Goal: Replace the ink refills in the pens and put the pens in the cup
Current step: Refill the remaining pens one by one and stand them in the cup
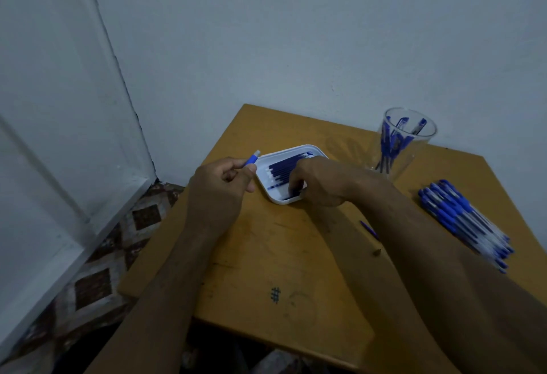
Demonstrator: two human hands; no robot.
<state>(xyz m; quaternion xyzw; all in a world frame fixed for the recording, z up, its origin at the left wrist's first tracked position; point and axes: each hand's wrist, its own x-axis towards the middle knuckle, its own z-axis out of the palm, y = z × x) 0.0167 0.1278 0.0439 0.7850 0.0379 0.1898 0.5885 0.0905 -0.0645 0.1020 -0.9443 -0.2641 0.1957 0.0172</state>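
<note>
Head cam view, looking down at my little wooden table (266, 255) shoved into the corner of the room. My left hand (220, 187) is up near the table's left edge, fingers curled in and pinching a blue pen (252, 159) between thumb and forefinger, its tip poking up and away from me. My right hand (316, 181) is reaching into the white tray (268, 188) that sits toward the far left part of the table, fingers bent down onto the dark blue refills (282, 169) lined up inside; can't honestly tell if I've got one pinched or I'm just touching them, my knuckles block it. The clear cup (407, 139) stands at the far right corner with a handful of blue pens already standing in it. The pile of pens (464, 219) lies along the right edge, well apart from the tray. One loose refill (368, 228) pokes out from under my right forearm, mid-table. There's a little hash doodle (275, 295) inked near the front edge.
</note>
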